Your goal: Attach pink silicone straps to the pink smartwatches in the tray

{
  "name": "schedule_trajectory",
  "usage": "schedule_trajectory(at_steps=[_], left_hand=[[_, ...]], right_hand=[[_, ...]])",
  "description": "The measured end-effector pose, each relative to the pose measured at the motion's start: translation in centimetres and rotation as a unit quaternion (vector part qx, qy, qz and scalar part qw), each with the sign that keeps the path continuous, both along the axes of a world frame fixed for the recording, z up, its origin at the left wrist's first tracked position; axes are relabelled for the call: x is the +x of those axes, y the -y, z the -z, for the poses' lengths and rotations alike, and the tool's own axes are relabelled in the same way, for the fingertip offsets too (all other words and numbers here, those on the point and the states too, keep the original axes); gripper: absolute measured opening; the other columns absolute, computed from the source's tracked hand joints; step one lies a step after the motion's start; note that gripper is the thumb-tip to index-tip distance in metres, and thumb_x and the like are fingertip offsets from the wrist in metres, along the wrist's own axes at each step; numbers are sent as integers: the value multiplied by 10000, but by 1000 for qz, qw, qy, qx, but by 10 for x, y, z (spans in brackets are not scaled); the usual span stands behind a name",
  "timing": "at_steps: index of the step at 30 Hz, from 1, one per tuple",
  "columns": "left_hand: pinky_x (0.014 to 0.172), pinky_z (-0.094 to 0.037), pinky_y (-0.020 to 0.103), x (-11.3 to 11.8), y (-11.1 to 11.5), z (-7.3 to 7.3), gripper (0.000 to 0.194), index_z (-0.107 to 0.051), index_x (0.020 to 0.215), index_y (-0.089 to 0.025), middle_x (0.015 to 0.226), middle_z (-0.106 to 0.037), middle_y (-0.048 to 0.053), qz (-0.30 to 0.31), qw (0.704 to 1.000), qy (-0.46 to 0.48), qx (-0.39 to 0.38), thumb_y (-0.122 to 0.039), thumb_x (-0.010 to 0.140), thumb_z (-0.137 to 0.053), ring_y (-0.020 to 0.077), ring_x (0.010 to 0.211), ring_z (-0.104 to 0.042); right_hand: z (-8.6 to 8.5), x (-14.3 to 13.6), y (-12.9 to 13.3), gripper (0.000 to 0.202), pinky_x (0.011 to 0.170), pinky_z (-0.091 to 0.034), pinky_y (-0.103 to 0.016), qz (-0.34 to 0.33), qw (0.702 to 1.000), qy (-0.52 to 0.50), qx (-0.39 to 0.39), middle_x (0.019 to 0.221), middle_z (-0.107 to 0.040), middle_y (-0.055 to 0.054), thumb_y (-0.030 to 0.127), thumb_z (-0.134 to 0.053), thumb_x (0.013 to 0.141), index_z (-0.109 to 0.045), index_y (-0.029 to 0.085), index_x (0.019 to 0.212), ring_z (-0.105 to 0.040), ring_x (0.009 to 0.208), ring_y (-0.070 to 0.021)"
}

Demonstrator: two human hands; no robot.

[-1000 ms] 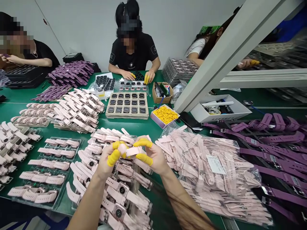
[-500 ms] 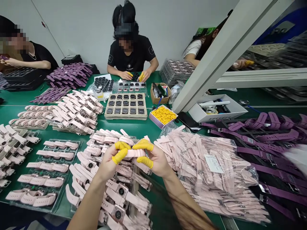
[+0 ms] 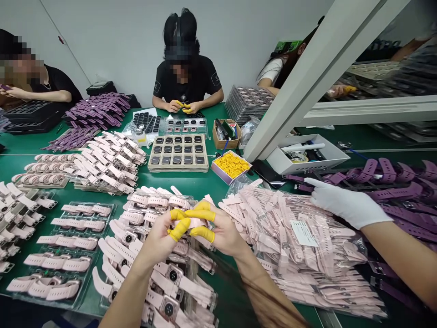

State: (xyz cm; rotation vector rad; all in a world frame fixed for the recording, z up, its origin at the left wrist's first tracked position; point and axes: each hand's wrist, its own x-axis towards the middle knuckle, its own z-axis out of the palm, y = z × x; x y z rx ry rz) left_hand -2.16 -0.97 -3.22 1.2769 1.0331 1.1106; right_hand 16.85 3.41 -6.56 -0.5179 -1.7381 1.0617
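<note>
My left hand (image 3: 167,234) and my right hand (image 3: 218,228) meet at the middle, above trays of pink-banded watches (image 3: 170,273). Yellow finger covers sit on several of my fingertips. Between both sets of fingers is a pink watch band (image 3: 195,222), mostly covered by them. To the right of my hands lies a bagged pile of pink bands (image 3: 273,228) with a white label. Another tray of pink-banded watches (image 3: 68,240) is at the left.
A person's white-gloved hand (image 3: 344,202) reaches in from the right over purple bands (image 3: 399,196). Ahead are a box of yellow finger covers (image 3: 223,175), a tray of black squares (image 3: 178,169) and a slanted post (image 3: 297,77). Another person works opposite.
My fingers have closed further over the pink band. A white-gloved hand has come in from the right. The person opposite has brought both hands together.
</note>
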Motion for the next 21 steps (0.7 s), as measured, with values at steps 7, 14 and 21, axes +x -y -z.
schedule_trajectory(at_steps=[7, 14, 21], left_hand=[[747, -429, 280, 0, -2, 0, 279, -640, 800, -176, 817, -614, 25, -32, 998, 19, 47, -397, 970, -664, 168, 786, -545], [740, -432, 286, 1, 1, 0, 254, -625, 798, -180, 815, -600, 25, -11, 996, -56, 68, -340, 995, -629, 166, 778, -540], [670, -486, 261, -3, -3, 2, 321, -622, 882, -180, 775, -648, 21, 22, 999, 21, 9, -486, 934, -707, 149, 708, -603]], right_hand=[[10, -8, 1, 342, 906, -558, -379, -28, 988, -97, -114, 1063, -695, -58, 492, -751, 912, -720, 306, 1197, -666, 979, -216], [-7, 0, -2, 262, 834, -542, -421, 2, 999, -10, 31, 991, -713, -80, 401, -715, 958, -723, 264, 1181, -645, 940, -240], [-7, 3, -2, 257, 846, -530, -407, -14, 999, -22, 20, 987, -705, -69, 397, -722, 957, -722, 265, 1178, -643, 931, -228]])
